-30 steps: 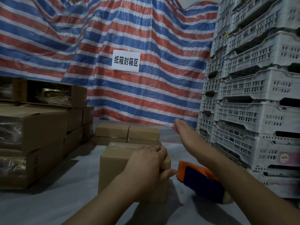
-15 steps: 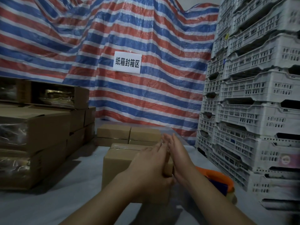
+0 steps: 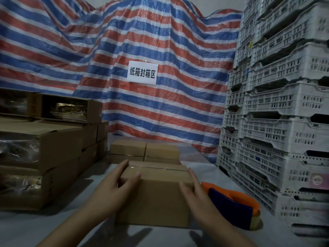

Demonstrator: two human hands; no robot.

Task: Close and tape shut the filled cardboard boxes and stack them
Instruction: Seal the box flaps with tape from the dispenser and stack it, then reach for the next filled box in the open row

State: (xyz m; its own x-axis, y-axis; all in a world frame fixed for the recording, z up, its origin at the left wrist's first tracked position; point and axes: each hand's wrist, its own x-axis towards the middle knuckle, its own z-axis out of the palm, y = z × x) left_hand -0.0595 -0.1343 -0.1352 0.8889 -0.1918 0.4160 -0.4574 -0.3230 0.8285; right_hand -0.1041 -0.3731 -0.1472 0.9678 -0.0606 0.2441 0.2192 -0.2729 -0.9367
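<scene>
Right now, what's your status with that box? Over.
Left hand and right hand flat against the sides of the taped box, fingers straight. Box sits on the table. Tape dispenser beside right hand, stacked boxes just beyond. Over.

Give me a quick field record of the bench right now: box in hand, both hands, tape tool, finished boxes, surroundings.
box: closed cardboard box on the table, clear tape along its top seam
left hand: left hand on the box's left end, fingers over the top edge
right hand: right hand flat against the box's right end
tape tool: orange and blue tape dispenser lying on the table, right of the box, untouched
finished boxes: small boxes behind it
surroundings: open cartons left, white crates right
</scene>
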